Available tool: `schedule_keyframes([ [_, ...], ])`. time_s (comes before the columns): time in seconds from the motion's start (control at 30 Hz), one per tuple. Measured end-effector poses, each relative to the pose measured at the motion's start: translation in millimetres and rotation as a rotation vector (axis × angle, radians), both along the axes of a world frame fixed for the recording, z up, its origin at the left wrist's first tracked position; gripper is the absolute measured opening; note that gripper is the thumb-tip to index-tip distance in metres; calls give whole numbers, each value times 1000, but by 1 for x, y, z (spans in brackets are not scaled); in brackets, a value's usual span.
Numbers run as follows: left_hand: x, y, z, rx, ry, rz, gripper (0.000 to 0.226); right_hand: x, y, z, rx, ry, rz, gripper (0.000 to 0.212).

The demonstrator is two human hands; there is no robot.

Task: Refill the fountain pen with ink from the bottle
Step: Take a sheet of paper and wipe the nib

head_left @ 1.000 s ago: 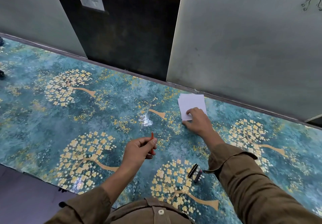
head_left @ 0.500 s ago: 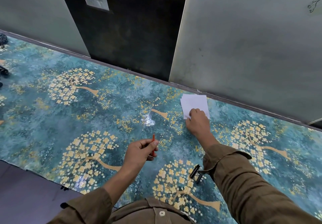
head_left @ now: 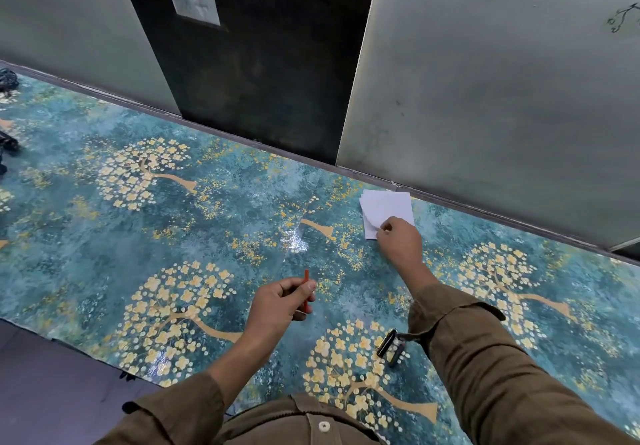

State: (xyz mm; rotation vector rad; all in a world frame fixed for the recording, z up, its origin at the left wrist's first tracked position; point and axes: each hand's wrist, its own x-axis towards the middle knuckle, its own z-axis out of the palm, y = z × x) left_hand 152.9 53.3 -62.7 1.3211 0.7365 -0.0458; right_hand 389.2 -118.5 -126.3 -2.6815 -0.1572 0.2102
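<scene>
Within left hand (head_left: 277, 302) fingers, red pen (head_left: 306, 288) pinched, right hand (head_left: 398, 242) pinching paper (head_left: 384, 207)

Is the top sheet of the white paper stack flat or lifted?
Lifted at one corner: the right hand pinches the near corner of the white paper stack, curling the top sheet up; the rest lies flat.

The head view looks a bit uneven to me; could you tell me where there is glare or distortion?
In the head view, a bright glare patch sits on the glossy tablecloth, left of the white paper; wide-angle distortion bows the wall edge; hands look sharp.
</scene>
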Motion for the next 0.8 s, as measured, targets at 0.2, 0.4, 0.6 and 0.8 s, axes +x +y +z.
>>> schedule_keyframes([
  [0.2,7,-4,14,-37,-43,-20,15,-10,-16,38,437,-68,-275,10],
  [0.4,11,-9,23,-73,-116,-108,15,-109,2,99,887,-79,-290,4],
  [0.6,-3,-18,37,38,-206,-292,13,-199,19,115,1082,264,-105,11],
  [0.8,-23,-25,41,46,-209,-398,16,-215,7,126,1080,273,-165,14],
])
